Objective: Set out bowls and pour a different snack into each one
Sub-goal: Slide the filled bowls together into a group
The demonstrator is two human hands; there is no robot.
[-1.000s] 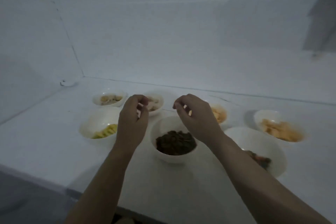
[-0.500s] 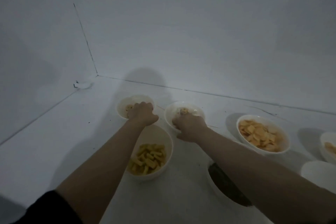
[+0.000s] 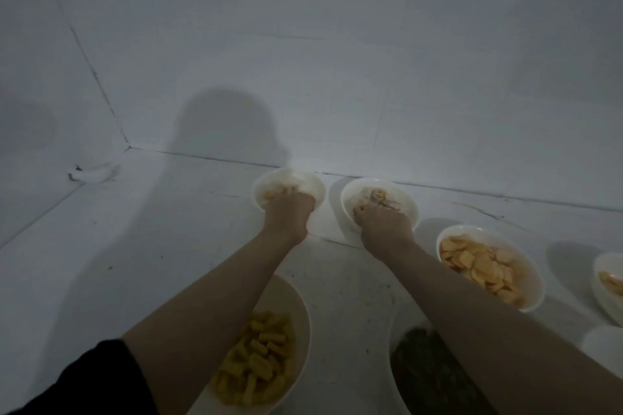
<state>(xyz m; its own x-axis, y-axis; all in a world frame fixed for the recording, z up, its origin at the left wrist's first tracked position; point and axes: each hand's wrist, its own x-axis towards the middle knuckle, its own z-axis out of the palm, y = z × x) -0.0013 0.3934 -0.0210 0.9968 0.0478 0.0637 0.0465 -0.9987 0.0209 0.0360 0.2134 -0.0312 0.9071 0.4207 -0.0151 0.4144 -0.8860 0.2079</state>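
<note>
While both hands grip near rims, left hand (image 3: 290, 210) holds far-left bowl (image 3: 310, 186), right hand (image 3: 382, 225) its neighbour bowl (image 3: 403, 199).

Your left hand (image 3: 289, 210): arm reached forward, fingers curled down, knuckles up | your right hand (image 3: 382, 224): arm reached forward alongside, fingers curled down.
</note>
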